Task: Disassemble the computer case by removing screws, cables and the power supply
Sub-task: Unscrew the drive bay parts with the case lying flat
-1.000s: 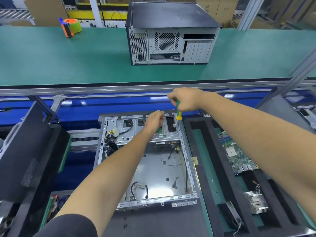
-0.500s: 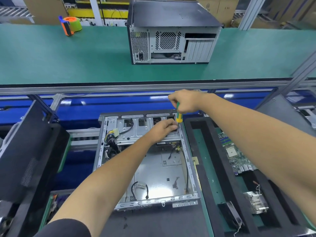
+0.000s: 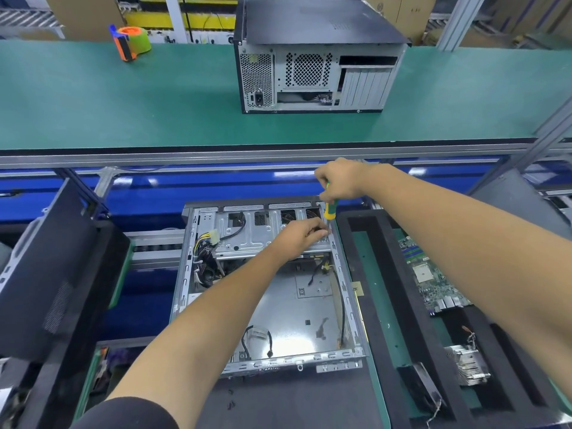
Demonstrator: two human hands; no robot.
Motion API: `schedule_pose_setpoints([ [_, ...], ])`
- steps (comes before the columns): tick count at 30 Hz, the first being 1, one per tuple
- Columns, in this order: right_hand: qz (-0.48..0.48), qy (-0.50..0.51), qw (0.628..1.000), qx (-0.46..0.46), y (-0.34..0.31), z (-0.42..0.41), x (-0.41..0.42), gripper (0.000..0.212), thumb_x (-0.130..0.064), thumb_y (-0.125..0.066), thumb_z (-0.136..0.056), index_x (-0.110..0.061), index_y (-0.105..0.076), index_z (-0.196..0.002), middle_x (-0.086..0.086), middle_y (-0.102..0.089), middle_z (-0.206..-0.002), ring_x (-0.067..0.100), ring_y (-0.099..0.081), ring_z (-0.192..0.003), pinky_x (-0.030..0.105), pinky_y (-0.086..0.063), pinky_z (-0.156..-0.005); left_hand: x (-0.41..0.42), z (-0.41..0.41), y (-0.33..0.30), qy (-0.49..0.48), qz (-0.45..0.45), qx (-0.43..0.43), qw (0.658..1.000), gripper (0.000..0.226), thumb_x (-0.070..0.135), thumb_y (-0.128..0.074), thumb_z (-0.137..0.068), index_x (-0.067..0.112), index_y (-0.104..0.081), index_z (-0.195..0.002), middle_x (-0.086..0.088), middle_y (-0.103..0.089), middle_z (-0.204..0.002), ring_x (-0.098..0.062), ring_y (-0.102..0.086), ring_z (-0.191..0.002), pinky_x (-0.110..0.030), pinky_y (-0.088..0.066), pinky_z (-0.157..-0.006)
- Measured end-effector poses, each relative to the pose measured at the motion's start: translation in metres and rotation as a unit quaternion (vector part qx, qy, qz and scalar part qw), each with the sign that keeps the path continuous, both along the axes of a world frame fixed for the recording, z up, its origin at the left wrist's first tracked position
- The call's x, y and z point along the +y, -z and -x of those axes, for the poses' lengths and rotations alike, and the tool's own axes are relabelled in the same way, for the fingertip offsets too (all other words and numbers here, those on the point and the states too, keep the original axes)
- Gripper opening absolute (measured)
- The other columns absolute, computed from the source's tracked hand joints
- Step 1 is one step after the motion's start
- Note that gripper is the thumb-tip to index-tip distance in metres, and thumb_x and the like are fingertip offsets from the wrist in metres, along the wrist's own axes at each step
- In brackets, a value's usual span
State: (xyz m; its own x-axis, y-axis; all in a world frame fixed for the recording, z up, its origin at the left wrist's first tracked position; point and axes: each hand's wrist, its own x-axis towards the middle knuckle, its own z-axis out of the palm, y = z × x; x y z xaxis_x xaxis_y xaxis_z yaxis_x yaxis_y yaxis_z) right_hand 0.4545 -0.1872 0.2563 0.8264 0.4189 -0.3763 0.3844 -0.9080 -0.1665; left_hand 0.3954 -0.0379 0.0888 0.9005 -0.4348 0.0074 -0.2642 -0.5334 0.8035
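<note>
Case [image 3: 198,274] lies open at 6 o'clock, bare steel floor, cable bundle [image 3: 204,258] at its 9 o'clock. Your left hand [image 3: 298,236] curls at the drive cage [image 3: 247,239]; what it pinches is hidden. Your right hand [image 3: 339,179] grips the screwdriver [image 3: 329,210], tip obscured. Tray [image 3: 371,274] at 3 o'clock holds motherboard [image 3: 430,277], heatsink [image 3: 470,363].

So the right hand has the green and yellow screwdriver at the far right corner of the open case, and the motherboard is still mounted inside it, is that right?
Not quite. The right hand does hold the screwdriver at the open case's far right corner, but the head view shows the motherboard lying in the tray right of it.
</note>
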Motion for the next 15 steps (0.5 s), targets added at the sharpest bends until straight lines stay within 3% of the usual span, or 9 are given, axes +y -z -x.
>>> schedule_pose_setpoints([
  [2, 0.061, -0.005, 0.998, 0.01, -0.005, 0.003, 0.004, 0.018, -0.028, -0.057, -0.093, -0.013, -0.053, -0.084, 0.009, -0.062, -0.077, 0.024, -0.055, -0.061, 0.033, -0.043, -0.058, 0.0, 0.0, 0.0, -0.001, -0.004, -0.003, 1.0, 0.016, 0.03, -0.059, -0.104, 0.021, -0.069, -0.112, 0.015, -0.066, -0.083, 0.004, -0.057, -0.072, -0.022, -0.041, -0.066],
  [4, 0.115, -0.027, 0.993, 0.014, -0.01, 0.005, 0.009, 0.023, -0.032, -0.044, -0.1, -0.014, -0.053, -0.088, 0.011, -0.064, -0.08, 0.023, -0.052, -0.062, 0.034, -0.04, -0.059, 0.0, 0.0, 0.0, -0.001, -0.007, -0.008, 1.0, 0.014, 0.031, -0.06, -0.103, 0.022, -0.069, -0.109, 0.008, -0.065, -0.078, -0.003, -0.055, -0.067, -0.027, -0.042, -0.064],
  [7, 0.141, -0.068, 0.987, 0.034, -0.014, 0.007, 0.015, 0.018, -0.027, -0.043, -0.101, -0.02, -0.046, -0.085, 0.007, -0.06, -0.079, 0.022, -0.047, -0.065, 0.033, -0.034, -0.059, -0.001, 0.001, 0.002, -0.009, -0.013, -0.009, 1.0, 0.011, 0.033, -0.062, -0.102, 0.024, -0.067, -0.103, 0.007, -0.053, -0.064, -0.006, -0.044, -0.057, -0.029, -0.038, -0.06],
  [11, 0.091, -0.12, 0.988, 0.036, -0.015, 0.012, 0.015, 0.015, -0.012, -0.059, -0.09, -0.02, -0.048, -0.083, 0.0, -0.053, -0.082, 0.022, -0.044, -0.071, 0.034, -0.034, -0.06, -0.001, 0.002, 0.002, -0.023, -0.014, -0.012, 1.0, 0.018, 0.036, -0.064, -0.1, 0.018, -0.064, -0.099, 0.003, -0.047, -0.063, -0.012, -0.039, -0.059, -0.031, -0.035, -0.059],
  [15, 0.018, -0.137, 0.99, 0.009, -0.006, 0.023, 0.013, 0.021, -0.001, -0.067, -0.078, -0.021, -0.06, -0.082, -0.003, -0.06, -0.089, 0.018, -0.053, -0.076, 0.03, -0.038, -0.057, -0.002, 0.003, 0.002, -0.022, -0.014, -0.011, 1.0, 0.02, 0.037, -0.066, -0.099, 0.018, -0.064, -0.1, -0.007, -0.054, -0.067, -0.015, -0.041, -0.06, -0.032, -0.036, -0.061],
])
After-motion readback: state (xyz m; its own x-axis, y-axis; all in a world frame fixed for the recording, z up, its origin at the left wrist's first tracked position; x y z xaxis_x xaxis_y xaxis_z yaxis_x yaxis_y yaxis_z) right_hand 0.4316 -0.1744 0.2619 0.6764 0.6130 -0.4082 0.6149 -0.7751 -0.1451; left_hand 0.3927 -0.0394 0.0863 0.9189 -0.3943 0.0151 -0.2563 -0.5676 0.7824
